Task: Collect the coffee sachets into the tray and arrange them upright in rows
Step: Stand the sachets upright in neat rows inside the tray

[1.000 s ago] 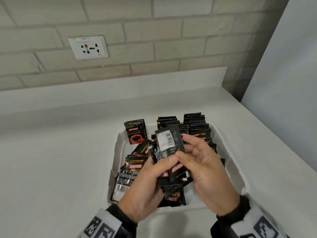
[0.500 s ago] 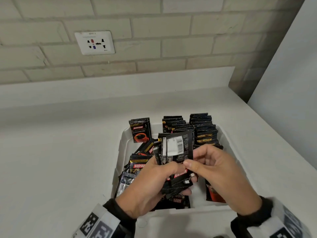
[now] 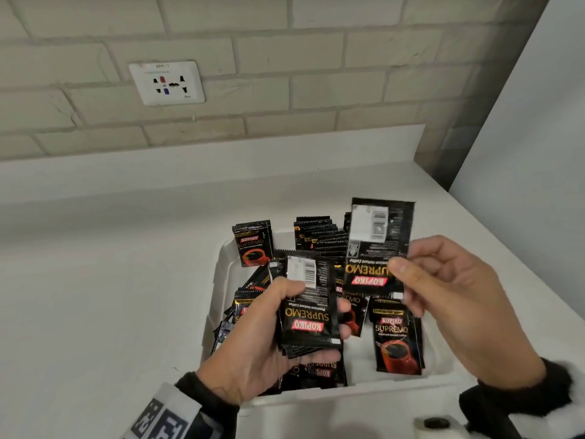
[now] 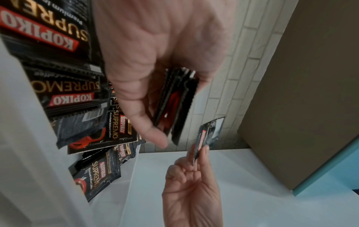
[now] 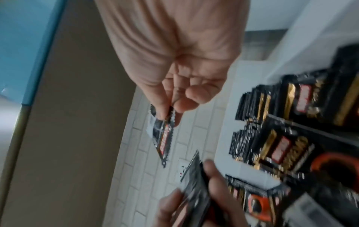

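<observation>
Left hand (image 3: 269,340) gripping stacked sachets (image 3: 308,312) over tray (image 3: 221,270) at tabletop's far right corner; right hand (image 3: 456,299) pinching single sachet (image 3: 380,245). Probably light, floppy, slick foil: best pinched at edges.

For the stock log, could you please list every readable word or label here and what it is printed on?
"KOPIKO": red band on the upright sachet in the tray.
"SUPREMO": gold, same sachet.
Same words upside down: the stack in the left hand and the single sachet in the right hand.
Small print, barcodes, wall socket label: unreadable.
</observation>
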